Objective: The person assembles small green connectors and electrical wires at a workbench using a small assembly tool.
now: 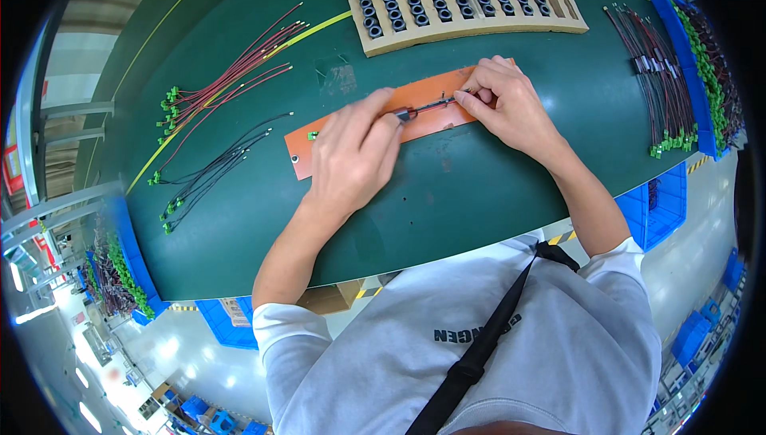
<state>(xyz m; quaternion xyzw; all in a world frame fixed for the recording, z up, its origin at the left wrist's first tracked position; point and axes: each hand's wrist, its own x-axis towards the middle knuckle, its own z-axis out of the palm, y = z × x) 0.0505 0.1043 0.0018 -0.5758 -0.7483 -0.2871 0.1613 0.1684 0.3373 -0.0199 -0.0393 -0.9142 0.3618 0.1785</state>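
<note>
An orange strip-shaped board [302, 156] lies slantwise on the green table under both hands. My left hand [351, 148], slightly blurred, is closed over the board, its fingertips at a short dark cylindrical piece [405, 114]. From that piece a thin bundle of black and red wires [435, 105] runs right along the board. My right hand [503, 104] pinches the wires' far end between thumb and forefinger. A small green connector [313, 136] shows on the board just left of my left hand. The fingers hide part of the wires.
A tan tray [471, 27] with rows of dark rings stands at the far side. Red wires [231, 68] and black wires [219, 164] with green connectors lie left; a wire bundle [658, 76] lies right. Blue bins [682, 68] edge the table [479, 204].
</note>
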